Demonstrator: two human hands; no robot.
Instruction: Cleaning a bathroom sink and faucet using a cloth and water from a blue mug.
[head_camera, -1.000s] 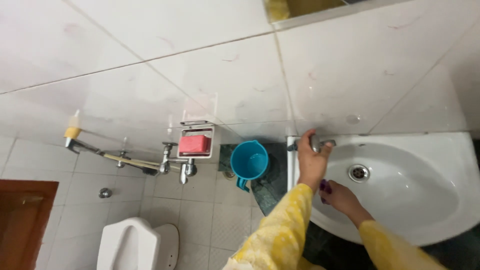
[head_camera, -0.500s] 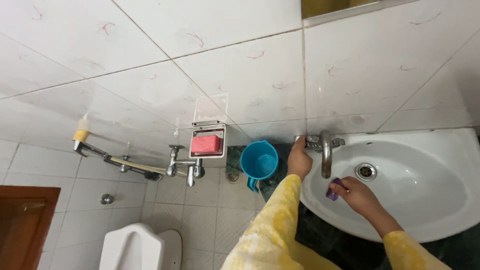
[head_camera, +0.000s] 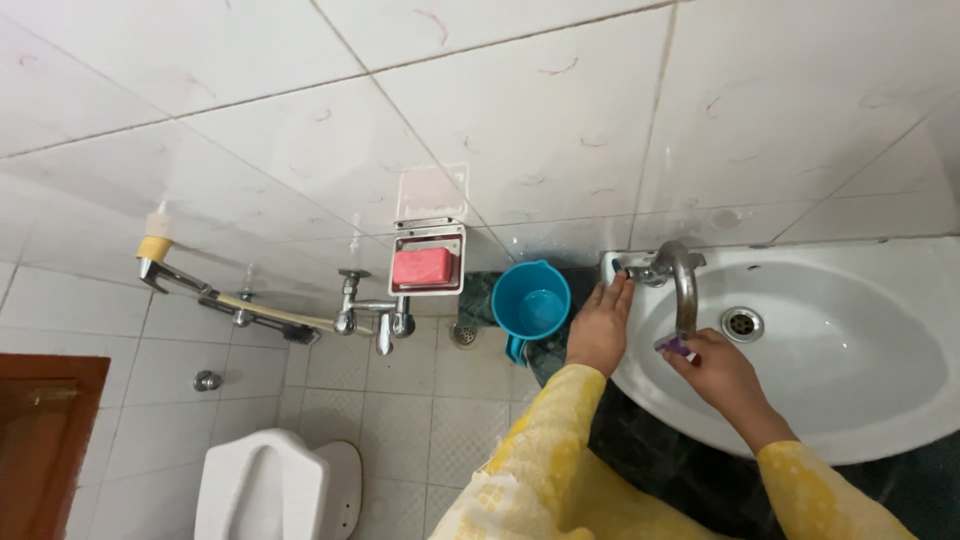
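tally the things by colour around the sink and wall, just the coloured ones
blue: 1, the mug
red: 1, the soap bar in the wall dish
purple: 1, the small thing in the right hand, under the tap
total: 3

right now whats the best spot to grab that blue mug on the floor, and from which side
Take the blue mug by its handle, the loop sticking out at its lower-left edge toward the person. Come from that near side, by the left hand; the far side faces the wall, and the sink crowds its right. It appears to hold water, so keep it level.
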